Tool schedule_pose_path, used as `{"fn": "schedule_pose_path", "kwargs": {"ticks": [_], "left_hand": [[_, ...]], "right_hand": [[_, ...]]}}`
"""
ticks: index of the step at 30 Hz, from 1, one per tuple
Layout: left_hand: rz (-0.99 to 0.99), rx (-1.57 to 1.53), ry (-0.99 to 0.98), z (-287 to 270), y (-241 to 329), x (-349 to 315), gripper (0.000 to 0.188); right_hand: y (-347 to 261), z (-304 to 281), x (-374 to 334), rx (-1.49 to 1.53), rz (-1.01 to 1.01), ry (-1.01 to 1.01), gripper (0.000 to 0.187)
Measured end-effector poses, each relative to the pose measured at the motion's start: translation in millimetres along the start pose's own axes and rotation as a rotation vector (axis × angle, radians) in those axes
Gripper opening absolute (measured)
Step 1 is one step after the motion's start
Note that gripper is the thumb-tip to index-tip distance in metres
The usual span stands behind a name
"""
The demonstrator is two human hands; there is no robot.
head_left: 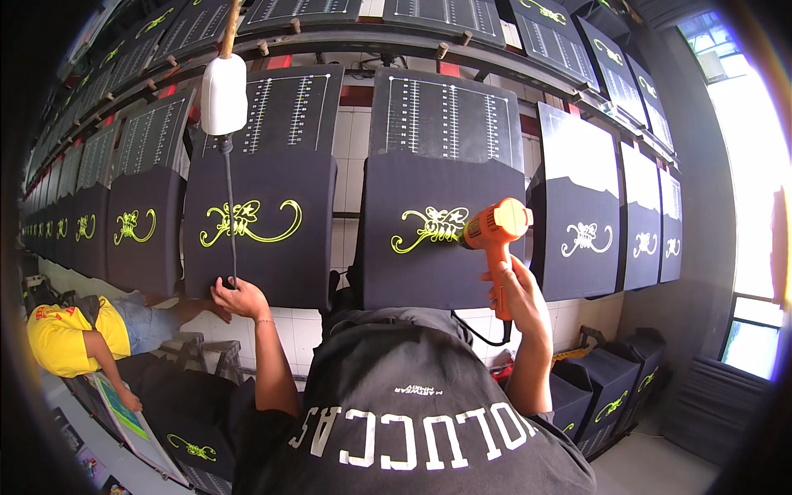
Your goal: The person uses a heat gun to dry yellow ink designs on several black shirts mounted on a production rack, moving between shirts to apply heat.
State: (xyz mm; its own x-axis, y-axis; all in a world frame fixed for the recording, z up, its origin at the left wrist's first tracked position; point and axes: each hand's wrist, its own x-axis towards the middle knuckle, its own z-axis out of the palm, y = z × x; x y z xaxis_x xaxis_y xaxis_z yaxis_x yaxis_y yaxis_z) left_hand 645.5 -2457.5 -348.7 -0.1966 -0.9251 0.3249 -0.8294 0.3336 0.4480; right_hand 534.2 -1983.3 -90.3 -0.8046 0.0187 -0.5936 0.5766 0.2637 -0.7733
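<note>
An orange heat gun [497, 235] is upright in my right hand [521, 301], fingers wrapped round its handle. Its nozzle points at the yellow-green scroll print [429, 228] on a black fabric piece [445, 280] that covers the lower part of a gridded board [445, 115]. My left hand [241, 299] is closed on a black cord [230, 190] at the lower edge of the neighbouring fabric piece [272, 272]. That cord hangs from a white box-shaped fitting [224, 95]. From the heat gun's handle, another black cord [487, 337] runs down behind my shirt.
More boards with printed black fabric line both sides; those at right carry white prints [586, 238]. A dark rail [346, 39] separates them from a farther row. At lower left, a person in a yellow shirt [70, 338] holds a framed screen [136, 429]. Boards also stand behind me.
</note>
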Motion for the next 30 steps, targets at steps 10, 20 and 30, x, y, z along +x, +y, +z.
{"fn": "schedule_pose_path", "kwargs": {"ticks": [10,20,30], "left_hand": [[-0.098,0.037,-0.039,-6,6,3,0.032],[-0.017,-0.053,-0.049,-7,3,1,0.034],[0.128,-0.129,-0.121,-11,-13,-1,0.038]], "right_hand": [[-7,6,0,0.066,0.001,-0.144,0.052],[-15,37,-3,0.060,0.010,-0.107,0.041],[-10,77,-4,0.070,-0.091,0.022,0.046]]}}
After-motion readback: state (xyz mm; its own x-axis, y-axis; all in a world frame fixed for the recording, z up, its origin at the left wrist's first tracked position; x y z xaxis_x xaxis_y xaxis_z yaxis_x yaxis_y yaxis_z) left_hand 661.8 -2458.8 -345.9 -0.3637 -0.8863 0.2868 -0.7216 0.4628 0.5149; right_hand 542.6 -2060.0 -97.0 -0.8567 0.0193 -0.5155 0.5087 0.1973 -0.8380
